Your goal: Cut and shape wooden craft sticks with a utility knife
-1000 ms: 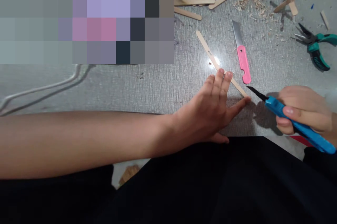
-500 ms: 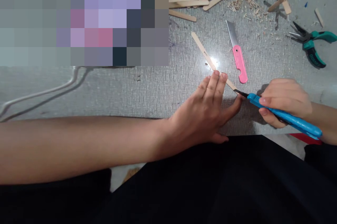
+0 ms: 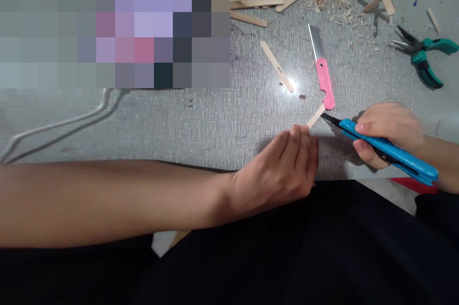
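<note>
The wooden stick that lay whole under the fingers half a second ago is now in two. The left hand (image 3: 283, 171) has drawn back toward the body, its grip closed on the short stick piece (image 3: 315, 116), which pokes out from the fingertips and points at the pink knife (image 3: 322, 73). The longer stick piece (image 3: 277, 66) lies alone on the grey tabletop (image 3: 201, 118), well apart from the hand. The right hand (image 3: 389, 130) keeps its grip closed on the blue cutter (image 3: 383, 149), whose black blade tip sits just beside the short piece's end. Green pliers (image 3: 423, 56) lie far right.
</note>
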Motion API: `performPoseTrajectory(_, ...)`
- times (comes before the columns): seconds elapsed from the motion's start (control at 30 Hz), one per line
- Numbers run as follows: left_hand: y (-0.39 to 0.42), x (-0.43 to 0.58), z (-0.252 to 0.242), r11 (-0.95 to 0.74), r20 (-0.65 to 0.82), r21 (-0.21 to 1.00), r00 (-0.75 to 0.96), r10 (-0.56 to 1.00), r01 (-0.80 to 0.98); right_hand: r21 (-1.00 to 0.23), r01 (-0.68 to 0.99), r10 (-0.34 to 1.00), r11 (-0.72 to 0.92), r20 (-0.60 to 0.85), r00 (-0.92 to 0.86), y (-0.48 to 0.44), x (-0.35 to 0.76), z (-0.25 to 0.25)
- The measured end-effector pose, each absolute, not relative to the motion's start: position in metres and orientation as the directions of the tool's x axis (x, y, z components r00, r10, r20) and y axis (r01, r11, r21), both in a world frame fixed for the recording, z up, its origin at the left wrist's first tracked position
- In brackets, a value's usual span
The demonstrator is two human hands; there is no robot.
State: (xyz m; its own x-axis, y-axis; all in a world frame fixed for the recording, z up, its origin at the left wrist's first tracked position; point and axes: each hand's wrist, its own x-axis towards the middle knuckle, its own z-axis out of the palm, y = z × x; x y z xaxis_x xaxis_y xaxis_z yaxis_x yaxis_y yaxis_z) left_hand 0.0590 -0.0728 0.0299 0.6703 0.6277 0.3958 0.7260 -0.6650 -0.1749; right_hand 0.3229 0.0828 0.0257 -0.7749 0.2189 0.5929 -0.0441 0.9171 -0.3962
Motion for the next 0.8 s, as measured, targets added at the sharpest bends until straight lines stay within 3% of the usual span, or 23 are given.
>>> performPoseTrajectory(0.27, -0.066, 0.061, 0.031, -0.659, 0.364, -0.153, 0.662, 0.655, 0.736, -0.427, -0.039, 0.232, 0.903, 0.563, -0.793, 0.074, 0.324, 0.033)
performPoseTrajectory(0.43, -0.062, 0.062, 0.031, -0.652, 0.325, -0.171, 0.667, 0.671, 0.739, -0.44, 0.079, 0.302, 0.895, 0.465, -0.832, 0.068, 0.327, 0.034)
performPoseTrajectory(0.8, -0.064, 0.06, 0.029, -0.658, 0.358, -0.14, 0.658, 0.663, 0.74, -0.38, 0.045, 0.25, 0.924, 0.509, -0.823, 0.067, 0.324, 0.035)
